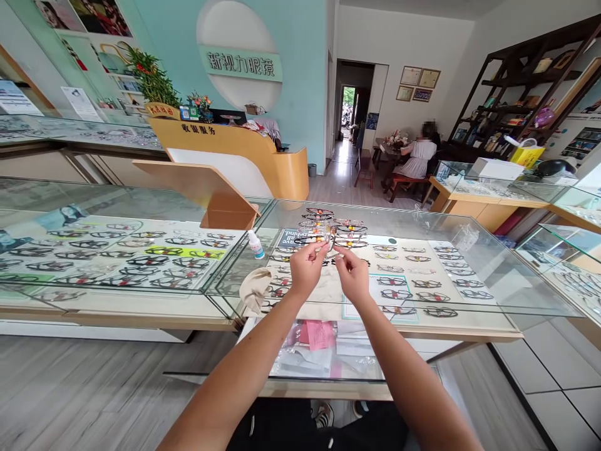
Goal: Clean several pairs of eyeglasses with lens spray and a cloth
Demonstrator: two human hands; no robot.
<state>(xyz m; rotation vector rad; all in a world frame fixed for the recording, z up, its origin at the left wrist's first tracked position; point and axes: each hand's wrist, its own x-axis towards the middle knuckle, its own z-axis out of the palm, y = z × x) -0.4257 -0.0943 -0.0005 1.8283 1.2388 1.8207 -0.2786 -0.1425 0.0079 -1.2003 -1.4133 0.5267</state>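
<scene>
Above the glass counter, my left hand (307, 268) pinches a thin pair of glasses (332, 240) between thumb and fingertips. My right hand (354, 273) is closed in a pinch at the other side of the same glasses, a short gap from the left. Fine details of the frame blur into the rows behind it. Several pairs of glasses (317, 216) lie stacked on the counter top just beyond my hands. To the left stand a small white spray bottle (255, 244) and a crumpled beige cloth (256, 288) at the counter's edge.
Glass showcases (436, 313) with rows of glasses spread beneath and beside my hands. An open cardboard box (230, 212) sits on the left showcase. Below me, an open drawer (323, 351) holds plastic packets. A seated person (419, 153) is at a table farther back.
</scene>
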